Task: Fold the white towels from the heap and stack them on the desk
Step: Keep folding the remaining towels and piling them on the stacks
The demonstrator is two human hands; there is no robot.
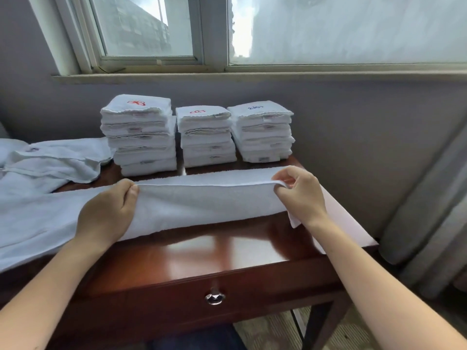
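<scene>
At the far left, the heap (50,160) of unfolded white towels lay crumpled on the far-left part of the desk (202,256).

The left hand (108,213) rested on the towel (202,200) being folded. Its fingers (130,189) were curled over the towel's far doubled edge, gripping it.

The towel lay lengthwise across the middle of the desk, its left end running out of view. A raised fold spanned the gap between the two hands.

Beyond it, against the far wall, stood the left stack (141,137), middle stack (207,137) and right stack (262,135) of folded towels, just beside one another.

The right hand (300,195) pinched the same edge at the towel's right end, thumb above and fingers tucked beneath. A loose corner hung near its wrist.

A drawer knob (214,296) sat on the near face. A curtain (429,210) hung at the right.
</scene>
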